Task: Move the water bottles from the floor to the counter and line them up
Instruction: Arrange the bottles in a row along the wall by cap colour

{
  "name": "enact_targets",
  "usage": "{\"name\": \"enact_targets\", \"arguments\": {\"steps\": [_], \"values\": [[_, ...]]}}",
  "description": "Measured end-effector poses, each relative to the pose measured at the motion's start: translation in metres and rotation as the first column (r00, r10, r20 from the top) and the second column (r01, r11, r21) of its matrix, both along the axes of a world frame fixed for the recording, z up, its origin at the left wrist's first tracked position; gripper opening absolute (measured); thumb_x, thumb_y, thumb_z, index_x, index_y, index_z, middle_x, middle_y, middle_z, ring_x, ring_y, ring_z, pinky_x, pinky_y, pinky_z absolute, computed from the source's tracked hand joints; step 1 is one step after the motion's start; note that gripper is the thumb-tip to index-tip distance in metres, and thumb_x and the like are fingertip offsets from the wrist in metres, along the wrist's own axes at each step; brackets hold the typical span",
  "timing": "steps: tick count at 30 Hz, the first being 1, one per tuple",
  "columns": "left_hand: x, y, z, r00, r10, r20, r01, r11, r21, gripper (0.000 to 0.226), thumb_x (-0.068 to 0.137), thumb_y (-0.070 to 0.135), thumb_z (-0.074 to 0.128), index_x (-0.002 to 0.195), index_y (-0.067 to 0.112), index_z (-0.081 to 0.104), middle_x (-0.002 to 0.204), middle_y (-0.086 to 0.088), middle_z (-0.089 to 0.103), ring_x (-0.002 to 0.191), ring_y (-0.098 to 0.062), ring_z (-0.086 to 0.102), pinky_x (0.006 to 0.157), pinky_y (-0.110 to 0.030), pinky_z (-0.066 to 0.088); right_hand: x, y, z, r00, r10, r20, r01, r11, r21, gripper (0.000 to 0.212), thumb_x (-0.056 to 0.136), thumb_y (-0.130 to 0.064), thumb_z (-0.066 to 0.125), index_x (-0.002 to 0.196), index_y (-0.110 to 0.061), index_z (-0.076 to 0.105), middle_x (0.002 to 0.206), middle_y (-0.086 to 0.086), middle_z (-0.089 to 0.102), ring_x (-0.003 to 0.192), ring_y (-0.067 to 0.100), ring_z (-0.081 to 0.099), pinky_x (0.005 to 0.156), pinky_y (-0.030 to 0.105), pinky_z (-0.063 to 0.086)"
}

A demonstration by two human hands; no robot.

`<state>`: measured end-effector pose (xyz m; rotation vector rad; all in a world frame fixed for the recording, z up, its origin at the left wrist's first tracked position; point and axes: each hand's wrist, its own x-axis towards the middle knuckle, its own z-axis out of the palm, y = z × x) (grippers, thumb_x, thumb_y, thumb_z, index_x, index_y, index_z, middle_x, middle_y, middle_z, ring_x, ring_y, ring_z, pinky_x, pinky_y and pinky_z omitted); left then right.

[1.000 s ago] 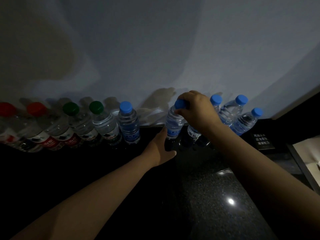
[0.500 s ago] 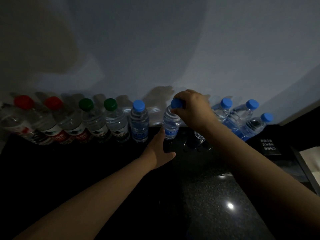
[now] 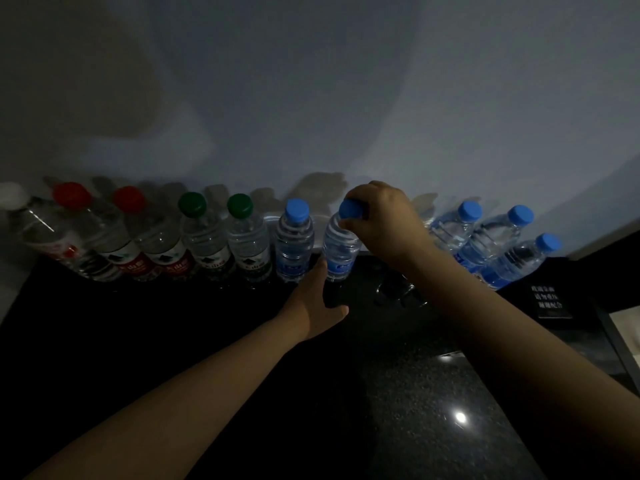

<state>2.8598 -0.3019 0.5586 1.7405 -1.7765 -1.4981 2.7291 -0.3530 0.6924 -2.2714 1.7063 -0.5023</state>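
Observation:
A row of water bottles stands along the wall on the dark counter [image 3: 433, 393]. From the left: a white-capped bottle [image 3: 31, 226], two red-capped bottles [image 3: 114, 244], two green-capped bottles [image 3: 225, 247], then a blue-capped bottle [image 3: 293, 244]. Beside it stands another blue-capped bottle [image 3: 340, 247]. My right hand [image 3: 384, 220] grips its cap from above. My left hand [image 3: 317, 303] holds its base, thumb out to the right. Three more blue-capped bottles [image 3: 485, 244] stand grouped at the right, partly behind my right arm.
A small black sign with white characters [image 3: 549, 301] lies on the counter at the right. A dark-framed tray edge [image 3: 616, 344] sits at the far right. The grey wall [image 3: 311, 98] runs directly behind the bottles.
The held blue-capped bottle has moved left, closing the gap to the neighbouring blue-capped bottle. Both hands went with it. The view has also shifted left, showing a white-capped bottle.

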Motion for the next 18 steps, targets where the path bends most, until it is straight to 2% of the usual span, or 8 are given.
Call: {"name": "enact_targets", "arguments": {"steps": [3,11,18], "values": [[0.002,0.001,-0.002,1.0,0.007,-0.016,-0.007,1.0,0.0,0.106,0.081,0.032,0.071,0.151,0.026,-0.007,0.161,0.004,-0.001,0.147,-0.02,0.015,0.115,-0.044,0.03,0.002,0.001,-0.001,1.0,-0.001,0.0,0.001,1.0,0.0,0.035,0.08,-0.018,0.072,0.112,-0.007,0.064,0.109,0.013,0.061,0.097,0.027,0.057,0.087,0.039,0.049],[0.009,0.004,-0.006,1.0,0.019,0.0,-0.019,1.0,-0.007,0.106,0.08,0.033,0.071,0.152,0.026,-0.007,0.161,0.005,-0.001,0.147,-0.019,0.015,0.115,-0.043,0.031,0.007,0.002,-0.004,1.0,0.004,0.003,-0.004,1.0,0.003,0.035,0.081,-0.018,0.072,0.113,-0.008,0.064,0.109,0.011,0.061,0.097,0.025,0.057,0.082,0.03,0.046],[0.015,0.003,-0.005,1.0,0.016,0.008,-0.016,1.0,0.002,0.106,0.08,0.036,0.071,0.152,0.025,-0.007,0.161,0.004,0.001,0.147,-0.019,0.015,0.114,-0.043,0.031,0.014,0.001,-0.004,1.0,0.009,0.017,-0.01,1.0,0.01,0.035,0.081,-0.019,0.072,0.113,-0.008,0.063,0.11,0.011,0.061,0.098,0.024,0.057,0.087,0.036,0.049]]}}
